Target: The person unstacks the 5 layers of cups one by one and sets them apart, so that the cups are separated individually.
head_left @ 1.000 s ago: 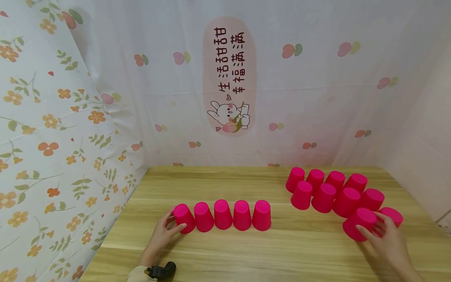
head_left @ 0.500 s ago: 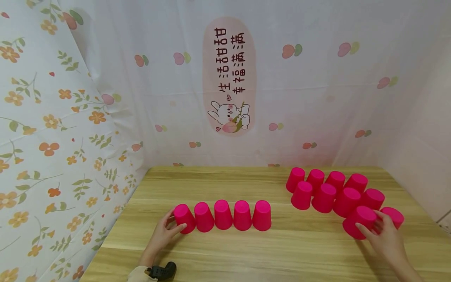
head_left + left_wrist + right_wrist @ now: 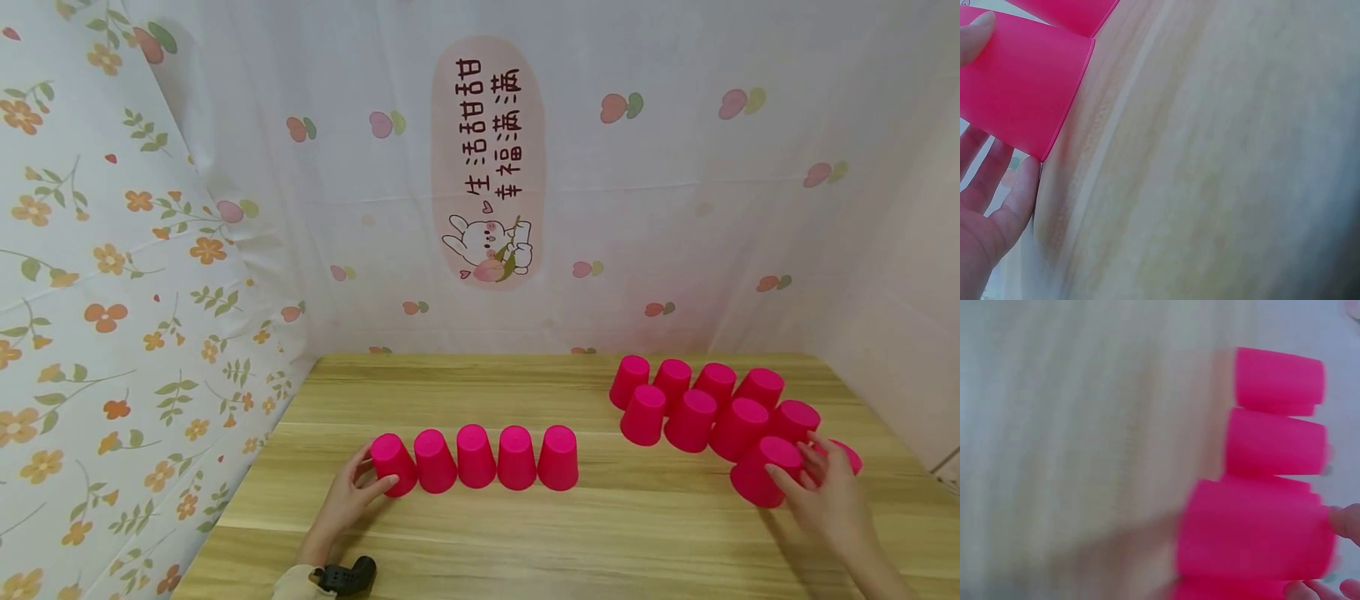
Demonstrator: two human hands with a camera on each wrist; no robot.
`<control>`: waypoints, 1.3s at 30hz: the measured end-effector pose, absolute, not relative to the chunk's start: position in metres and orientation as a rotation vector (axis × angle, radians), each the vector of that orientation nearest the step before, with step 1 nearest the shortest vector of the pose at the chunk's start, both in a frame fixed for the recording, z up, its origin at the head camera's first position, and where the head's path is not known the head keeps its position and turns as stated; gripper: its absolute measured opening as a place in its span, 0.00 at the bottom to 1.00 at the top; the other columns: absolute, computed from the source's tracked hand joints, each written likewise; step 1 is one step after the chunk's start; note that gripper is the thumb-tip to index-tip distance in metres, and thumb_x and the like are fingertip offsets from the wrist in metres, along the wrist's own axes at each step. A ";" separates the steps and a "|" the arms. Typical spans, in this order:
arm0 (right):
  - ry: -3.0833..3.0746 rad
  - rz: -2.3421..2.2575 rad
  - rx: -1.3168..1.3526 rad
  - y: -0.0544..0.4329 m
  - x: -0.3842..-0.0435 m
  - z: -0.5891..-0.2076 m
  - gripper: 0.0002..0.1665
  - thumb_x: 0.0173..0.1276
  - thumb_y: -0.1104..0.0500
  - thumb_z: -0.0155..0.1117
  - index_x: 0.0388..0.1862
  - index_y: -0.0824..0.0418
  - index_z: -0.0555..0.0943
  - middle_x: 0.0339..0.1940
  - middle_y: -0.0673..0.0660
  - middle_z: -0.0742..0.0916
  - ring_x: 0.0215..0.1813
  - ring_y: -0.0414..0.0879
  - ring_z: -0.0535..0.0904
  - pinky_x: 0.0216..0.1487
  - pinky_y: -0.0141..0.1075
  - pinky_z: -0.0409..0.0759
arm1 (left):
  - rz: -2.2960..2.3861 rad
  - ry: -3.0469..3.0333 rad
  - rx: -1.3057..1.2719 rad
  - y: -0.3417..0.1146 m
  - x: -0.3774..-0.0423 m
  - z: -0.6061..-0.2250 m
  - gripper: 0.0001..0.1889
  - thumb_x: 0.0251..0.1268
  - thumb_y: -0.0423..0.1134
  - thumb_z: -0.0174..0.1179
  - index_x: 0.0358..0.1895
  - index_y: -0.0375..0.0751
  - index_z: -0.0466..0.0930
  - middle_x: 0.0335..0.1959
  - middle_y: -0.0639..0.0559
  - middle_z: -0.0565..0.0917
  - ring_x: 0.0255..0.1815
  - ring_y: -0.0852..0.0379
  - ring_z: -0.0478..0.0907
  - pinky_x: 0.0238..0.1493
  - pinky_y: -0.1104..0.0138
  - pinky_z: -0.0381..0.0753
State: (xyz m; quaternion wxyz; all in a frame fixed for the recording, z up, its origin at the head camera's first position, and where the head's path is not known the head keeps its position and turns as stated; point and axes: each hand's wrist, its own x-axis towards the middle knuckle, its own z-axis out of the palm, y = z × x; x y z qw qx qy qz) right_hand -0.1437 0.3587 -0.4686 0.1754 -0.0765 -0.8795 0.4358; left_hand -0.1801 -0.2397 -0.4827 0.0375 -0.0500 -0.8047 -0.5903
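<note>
Bright pink cups stand upside down on a wooden table. At the left end of a row in the head view, my left hand (image 3: pixel 347 493) holds the end cup (image 3: pixel 394 467), thumb on its near side and fingers behind. The left wrist view shows that cup (image 3: pixel 1022 84) between thumb and fingers. My right hand (image 3: pixel 836 500) is at the front cup (image 3: pixel 759 482) of the right group. Its fingers are spread and lifted off the cup's side, the thumb tip near its edge. Behind this hand is another cup (image 3: pixel 851 455), partly hidden.
The left row continues with several more cups (image 3: pixel 476 458). Several cups (image 3: pixel 692 423) stand close together in two slanting rows at the back right. A printed cloth (image 3: pixel 600 208) hangs behind the wooden table (image 3: pixel 525 542), and a floral one (image 3: pixel 112 333) borders its left.
My right hand has loosened from the front cup and shifted slightly right, its fingers spreading. That cup moved slightly away from me earlier. The left hand stays on its cup.
</note>
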 end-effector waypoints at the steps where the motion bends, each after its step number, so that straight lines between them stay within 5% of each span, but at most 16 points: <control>1: -2.469 1.234 -0.176 0.362 -0.146 -0.468 0.46 0.61 0.58 0.60 0.68 0.64 0.43 0.62 0.63 0.66 0.64 0.44 0.62 0.46 0.17 0.65 | -1.801 -2.473 -0.160 -0.240 -0.180 -0.483 0.34 0.49 0.31 0.64 0.62 0.32 0.60 0.56 0.38 0.68 0.53 0.42 0.67 0.52 0.55 0.69; 4: -2.393 1.234 -0.116 0.362 -0.151 -0.456 0.45 0.59 0.62 0.61 0.68 0.60 0.47 0.61 0.57 0.67 0.60 0.29 0.61 0.44 0.12 0.63 | -1.784 -2.479 -0.161 -0.240 -0.181 -0.483 0.34 0.50 0.31 0.64 0.62 0.32 0.60 0.55 0.38 0.69 0.52 0.42 0.67 0.52 0.54 0.69; 8: -2.424 1.192 -0.043 0.343 -0.150 -0.418 0.44 0.60 0.62 0.60 0.67 0.67 0.46 0.61 0.72 0.64 0.62 0.31 0.60 0.42 0.10 0.62 | -1.797 -2.485 -0.144 -0.242 -0.182 -0.482 0.34 0.49 0.31 0.64 0.62 0.35 0.60 0.55 0.39 0.69 0.53 0.42 0.67 0.53 0.54 0.69; 15: -2.439 1.140 0.182 0.290 -0.159 -0.379 0.41 0.57 0.62 0.63 0.64 0.69 0.53 0.57 0.70 0.70 0.52 0.20 0.64 0.40 0.13 0.67 | -1.787 -2.479 -0.163 -0.244 -0.184 -0.484 0.34 0.49 0.30 0.64 0.62 0.35 0.60 0.56 0.39 0.69 0.53 0.42 0.67 0.52 0.54 0.70; 19: -2.473 1.157 0.281 0.256 -0.169 -0.377 0.39 0.55 0.62 0.65 0.62 0.69 0.57 0.54 0.71 0.72 0.55 0.41 0.72 0.39 0.15 0.69 | -1.795 -2.473 -0.166 -0.244 -0.184 -0.486 0.34 0.49 0.30 0.64 0.62 0.35 0.61 0.55 0.39 0.69 0.53 0.42 0.67 0.52 0.55 0.70; 23: -2.482 1.213 0.402 0.223 -0.180 -0.386 0.37 0.53 0.65 0.67 0.59 0.69 0.60 0.53 0.71 0.74 0.51 0.63 0.72 0.41 0.33 0.77 | -1.807 -2.472 -0.174 -0.243 -0.184 -0.486 0.34 0.49 0.31 0.64 0.62 0.35 0.61 0.56 0.39 0.69 0.53 0.42 0.67 0.52 0.56 0.70; 27: -2.484 1.313 0.514 0.192 -0.187 -0.401 0.35 0.50 0.66 0.68 0.56 0.69 0.63 0.51 0.71 0.75 0.49 0.63 0.74 0.42 0.48 0.75 | -1.809 -2.467 -0.197 -0.242 -0.184 -0.486 0.34 0.50 0.31 0.64 0.62 0.34 0.60 0.56 0.38 0.69 0.53 0.42 0.67 0.51 0.57 0.71; 39: -2.568 1.612 0.732 0.145 -0.200 -0.447 0.35 0.51 0.64 0.68 0.55 0.72 0.64 0.50 0.69 0.75 0.50 0.63 0.72 0.44 0.48 0.76 | -1.799 -2.443 -0.225 -0.242 -0.182 -0.486 0.33 0.50 0.31 0.63 0.61 0.31 0.61 0.55 0.37 0.68 0.52 0.44 0.68 0.51 0.59 0.72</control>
